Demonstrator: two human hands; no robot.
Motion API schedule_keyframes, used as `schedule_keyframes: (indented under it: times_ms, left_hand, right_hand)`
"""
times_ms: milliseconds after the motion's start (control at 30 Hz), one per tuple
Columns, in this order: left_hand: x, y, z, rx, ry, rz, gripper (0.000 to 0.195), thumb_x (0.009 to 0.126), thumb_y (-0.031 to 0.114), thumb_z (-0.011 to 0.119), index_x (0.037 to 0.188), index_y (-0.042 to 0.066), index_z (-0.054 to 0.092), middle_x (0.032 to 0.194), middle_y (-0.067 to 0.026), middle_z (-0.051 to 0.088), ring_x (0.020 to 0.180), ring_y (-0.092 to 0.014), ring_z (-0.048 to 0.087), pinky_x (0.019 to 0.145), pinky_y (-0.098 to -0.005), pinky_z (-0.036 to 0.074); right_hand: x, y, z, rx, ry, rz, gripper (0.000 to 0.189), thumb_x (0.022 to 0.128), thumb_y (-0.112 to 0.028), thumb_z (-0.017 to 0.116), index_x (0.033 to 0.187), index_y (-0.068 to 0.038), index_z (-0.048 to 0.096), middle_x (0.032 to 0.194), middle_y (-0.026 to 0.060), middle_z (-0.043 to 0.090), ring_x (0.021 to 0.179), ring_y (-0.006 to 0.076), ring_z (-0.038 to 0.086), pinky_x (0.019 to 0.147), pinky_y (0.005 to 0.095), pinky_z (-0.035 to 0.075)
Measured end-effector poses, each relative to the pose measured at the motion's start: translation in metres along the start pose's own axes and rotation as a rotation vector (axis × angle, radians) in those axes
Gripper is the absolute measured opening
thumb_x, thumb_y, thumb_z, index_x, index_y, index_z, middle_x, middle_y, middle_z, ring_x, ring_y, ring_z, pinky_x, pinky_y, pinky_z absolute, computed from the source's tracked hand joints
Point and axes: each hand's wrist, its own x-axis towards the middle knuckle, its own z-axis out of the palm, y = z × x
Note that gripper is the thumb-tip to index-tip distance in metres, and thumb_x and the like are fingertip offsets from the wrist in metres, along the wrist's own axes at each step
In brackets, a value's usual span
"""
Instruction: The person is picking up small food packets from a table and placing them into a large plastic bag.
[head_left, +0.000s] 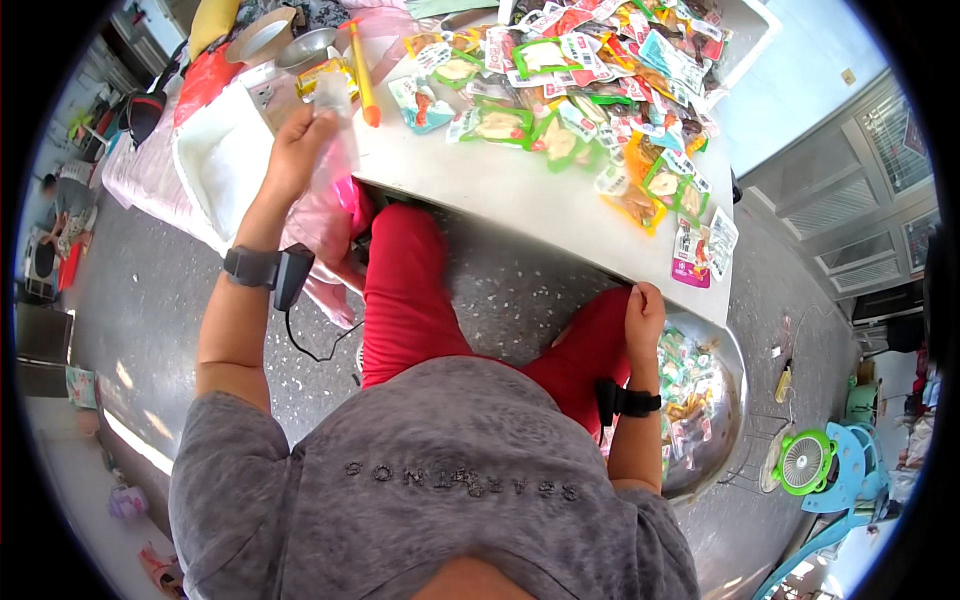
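Observation:
My left hand (304, 142) is raised at the table's left end, its fingers closed on a clear plastic bag (341, 139), which is blurred. Just beyond the bag lie a yellow tube with an orange tip (363, 79) and a yellow packet (311, 82). My right hand (645, 319) is closed at the table's front edge, above my right knee, with nothing visible in it. Close to it on the white table (480, 184) lies a purple and white packet (691, 255). A large pile of sealed snack packets (555, 56) covers the table's far side.
A white foam box (225, 154) stands left of the table, near a metal bowl (306, 49). Low on my right, a metal basin (731, 405) holds small packets. A green fan (805, 461) stands farther right. Another person (71, 199) crouches at far left.

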Motion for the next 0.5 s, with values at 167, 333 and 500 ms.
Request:
schedule_keyframes:
  times_ms: [167,333,500]
  left_hand:
    - [-0.009,0.027,0.059,-0.508,-0.393,-0.016,0.018,0.081,0.017,0.042,0.084,0.000,0.047,0.084,-0.0111,0.054,0.082,-0.018,0.052,0.072,-0.0267,0.040]
    - [-0.025,0.034,0.098,-0.863,-0.629,-0.253,0.023,0.080,0.019,0.044,0.093,0.000,0.042,0.092,-0.0165,0.051,0.089,-0.027,0.050,0.076,-0.0379,0.041]
    - [-0.038,0.021,0.121,-1.103,-0.694,-0.423,0.022,0.076,0.019,0.050,0.088,0.002,0.046,0.090,-0.0140,0.051,0.088,-0.030,0.050,0.074,-0.0453,0.042]
  right_hand:
    - [0.009,-0.041,0.012,0.271,-0.065,0.133,0.012,0.074,-0.008,0.050,0.082,0.001,0.050,0.073,0.0062,0.052,0.067,0.0099,0.048,0.061,0.0213,0.039]
    - [0.022,-0.079,0.040,0.973,-0.389,0.728,0.025,0.078,-0.018,0.047,0.097,-0.001,0.044,0.089,0.0078,0.051,0.077,0.0132,0.051,0.064,0.0239,0.042]
    - [0.023,-0.105,0.065,1.591,-0.832,0.817,0.028,0.078,-0.020,0.048,0.099,-0.003,0.043,0.092,0.0096,0.051,0.081,0.0158,0.051,0.066,0.0276,0.043]
